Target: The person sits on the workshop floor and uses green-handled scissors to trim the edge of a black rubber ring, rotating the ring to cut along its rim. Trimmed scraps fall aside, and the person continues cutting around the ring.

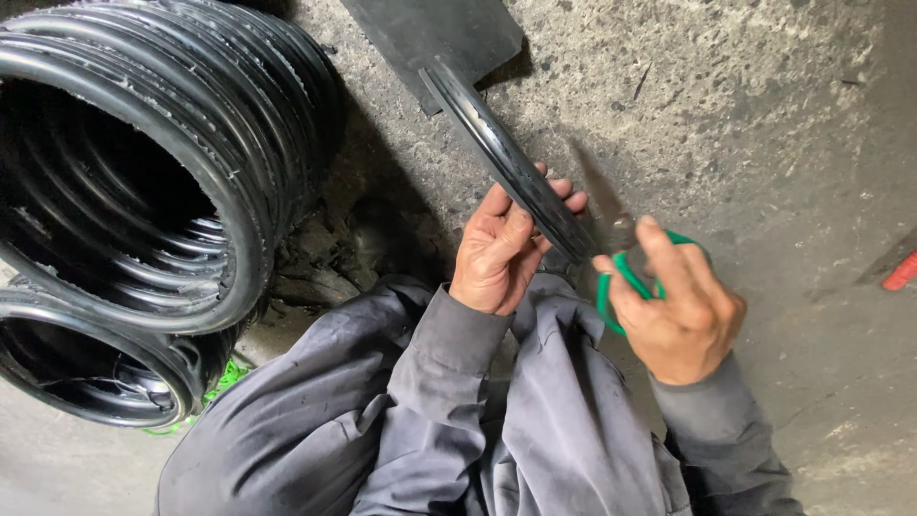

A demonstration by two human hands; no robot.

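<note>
My left hand (501, 250) grips a long black rubber strip (497, 151) that rises up and to the left from my fingers. My right hand (680, 311) holds green-handled scissors (621, 250), fingers through the loops. The dark blades point up and left, right next to the strip's lower end. Both arms wear grey sleeves, and my grey-clad knees sit below the hands.
A stack of black rubber rings (143, 162) lies at the left, with another ring (95, 373) under it. A flat black rubber sheet (430, 38) lies on the concrete floor (764, 115) at the top. A red object (901, 272) shows at the right edge.
</note>
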